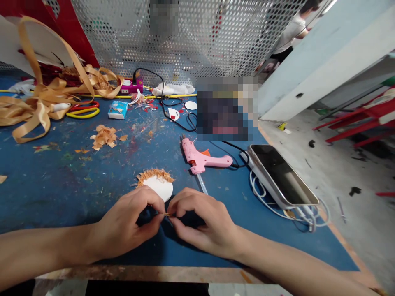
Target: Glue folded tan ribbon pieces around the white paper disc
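Mostly at the upper left of the frame, tan ribbon [58,92] lies in loose loops across the blue table [77,172], with red and yellow handles [80,116], apparently of scissors, just beside it. Further in, left of centre, sits a small heap of cut tan scraps [105,137], with a few bits scattered near it, and above that a small blue box [117,110].

At lower centre, the left hand [128,220] pinches a tiny tan piece [167,214] between thumb and forefinger, mostly hidden by the fingertips. Just beyond that hand lies a white disc [160,187], with a crinkled tan fringe [154,174] along its upper edge. By the look of it, work on this disc is only partly done: the fringe covers the far side, while the middle and the visible near edge are bare white. Higher up, another white round [191,105] shows no fringe at all.

Right of the disc, a pink glue gun [197,158] rests on its side, a clear stick [202,183] jutting from it, touched by neither hand. Below it, the right hand [202,220] grips the tan piece's other end, fingertips nearly meeting the left's. Farther right lies a phone [279,174].
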Available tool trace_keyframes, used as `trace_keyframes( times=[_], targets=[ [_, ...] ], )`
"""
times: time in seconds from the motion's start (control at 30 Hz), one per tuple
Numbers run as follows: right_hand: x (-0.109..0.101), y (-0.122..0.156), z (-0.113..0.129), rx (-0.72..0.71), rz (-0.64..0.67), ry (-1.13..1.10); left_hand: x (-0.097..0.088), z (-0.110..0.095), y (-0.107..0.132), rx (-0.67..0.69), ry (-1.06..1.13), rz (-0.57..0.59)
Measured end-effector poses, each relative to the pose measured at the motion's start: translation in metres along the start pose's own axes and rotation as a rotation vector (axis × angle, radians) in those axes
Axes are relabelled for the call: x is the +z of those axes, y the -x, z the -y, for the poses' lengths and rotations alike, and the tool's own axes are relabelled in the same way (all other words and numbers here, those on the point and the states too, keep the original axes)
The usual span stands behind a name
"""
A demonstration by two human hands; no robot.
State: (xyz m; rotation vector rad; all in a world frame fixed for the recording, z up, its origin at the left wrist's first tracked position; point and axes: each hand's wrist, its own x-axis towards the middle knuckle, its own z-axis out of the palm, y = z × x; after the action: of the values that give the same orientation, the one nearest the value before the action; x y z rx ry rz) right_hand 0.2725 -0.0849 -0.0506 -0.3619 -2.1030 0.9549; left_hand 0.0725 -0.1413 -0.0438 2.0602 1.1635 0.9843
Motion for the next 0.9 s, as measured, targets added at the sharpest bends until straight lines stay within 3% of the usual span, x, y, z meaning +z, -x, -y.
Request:
trace_keyframes(
  times=[0.9],
  targets=[
    [0.0003, 0.0018, -0.0004, -0.022, 0.045, 0.035, 0.0028, 0.0021, -0.0008, 0.048, 0.035, 0.007]
  ],
)
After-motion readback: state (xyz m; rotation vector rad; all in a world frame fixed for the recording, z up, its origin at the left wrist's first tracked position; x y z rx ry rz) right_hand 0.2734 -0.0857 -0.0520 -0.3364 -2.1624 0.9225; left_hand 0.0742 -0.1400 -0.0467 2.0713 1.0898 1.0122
